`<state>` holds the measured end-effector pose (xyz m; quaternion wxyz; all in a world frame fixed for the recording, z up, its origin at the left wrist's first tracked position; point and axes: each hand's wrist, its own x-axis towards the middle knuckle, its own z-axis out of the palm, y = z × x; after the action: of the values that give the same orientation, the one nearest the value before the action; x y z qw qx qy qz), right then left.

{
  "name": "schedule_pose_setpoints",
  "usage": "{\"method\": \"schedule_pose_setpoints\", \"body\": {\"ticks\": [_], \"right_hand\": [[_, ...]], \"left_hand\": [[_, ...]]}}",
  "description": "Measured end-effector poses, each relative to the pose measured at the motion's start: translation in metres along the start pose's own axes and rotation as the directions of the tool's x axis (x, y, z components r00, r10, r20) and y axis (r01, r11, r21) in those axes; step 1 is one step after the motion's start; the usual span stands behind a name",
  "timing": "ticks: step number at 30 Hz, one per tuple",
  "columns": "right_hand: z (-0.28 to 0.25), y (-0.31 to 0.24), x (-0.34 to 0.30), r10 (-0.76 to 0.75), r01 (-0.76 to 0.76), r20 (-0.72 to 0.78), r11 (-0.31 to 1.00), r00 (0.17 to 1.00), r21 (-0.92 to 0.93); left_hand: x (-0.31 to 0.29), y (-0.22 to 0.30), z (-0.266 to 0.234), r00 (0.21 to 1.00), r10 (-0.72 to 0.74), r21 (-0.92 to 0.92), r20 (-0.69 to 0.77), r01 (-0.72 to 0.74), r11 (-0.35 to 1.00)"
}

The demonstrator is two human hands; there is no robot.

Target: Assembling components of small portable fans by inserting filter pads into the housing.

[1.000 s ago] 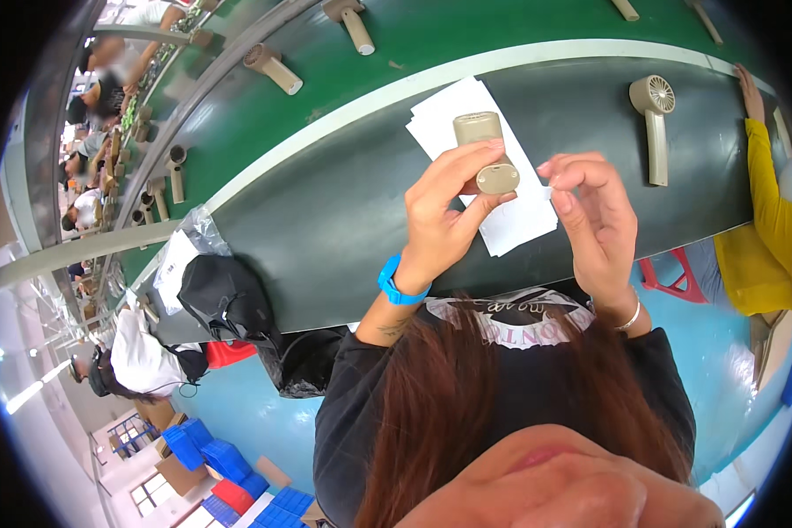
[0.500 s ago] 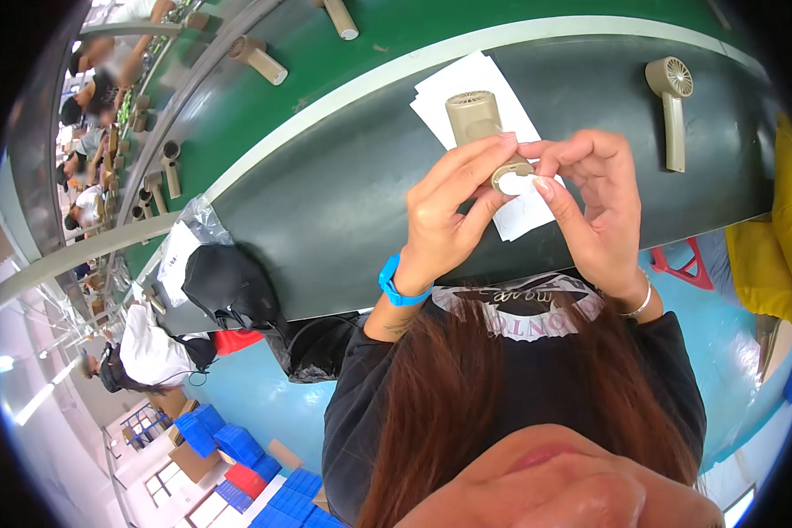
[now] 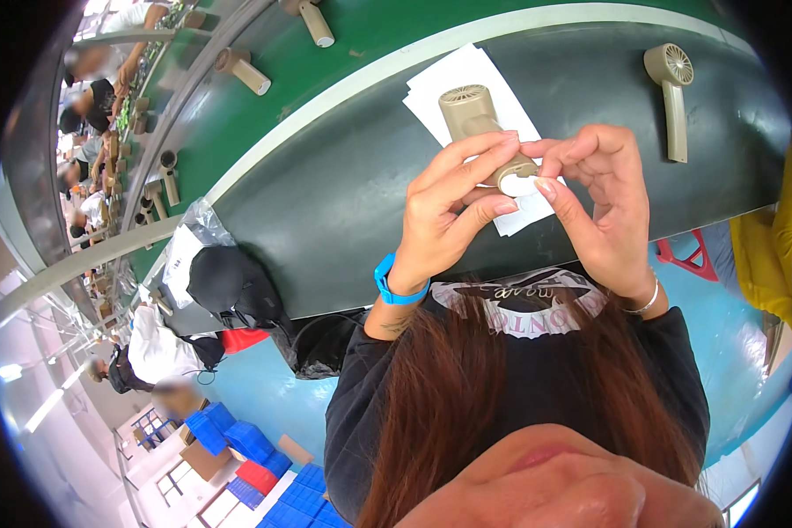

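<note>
Your hands hold a handheld fan [image 3: 480,132] above paper sheets [image 3: 449,84] on the worktop [image 3: 326,202]; a second fan [image 3: 671,92] lies right.

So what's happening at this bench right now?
A person holds a small beige handheld fan up over a dark workbench. The left hand grips its handle, and the right hand pinches at the handle's end. A white sheet lies underneath, and another fan rests to the right.
</note>
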<state>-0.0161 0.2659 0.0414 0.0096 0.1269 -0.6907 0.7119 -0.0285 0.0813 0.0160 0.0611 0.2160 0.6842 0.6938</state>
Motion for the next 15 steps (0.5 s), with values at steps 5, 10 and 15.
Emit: {"method": "schedule_pose_setpoints", "body": {"ticks": [5,10,15], "right_hand": [[-0.0035,0.0009,0.0013,0.011,-0.012,0.03,1.0,0.999,0.024],[-0.0053,0.0004,0.0009,0.022,-0.023,0.033,1.0,0.999,0.012],[-0.0068,-0.0003,0.0004,0.03,-0.03,0.037,1.0,0.999,-0.006]], "left_hand": [[0.002,0.0005,-0.0005,1.0,0.001,0.011,-0.011,-0.001,1.0],[0.0027,0.0002,0.0008,1.0,0.002,0.007,-0.009,-0.002,1.0],[0.0031,0.0002,0.0016,1.0,0.006,0.008,-0.009,-0.006,1.0]]}}
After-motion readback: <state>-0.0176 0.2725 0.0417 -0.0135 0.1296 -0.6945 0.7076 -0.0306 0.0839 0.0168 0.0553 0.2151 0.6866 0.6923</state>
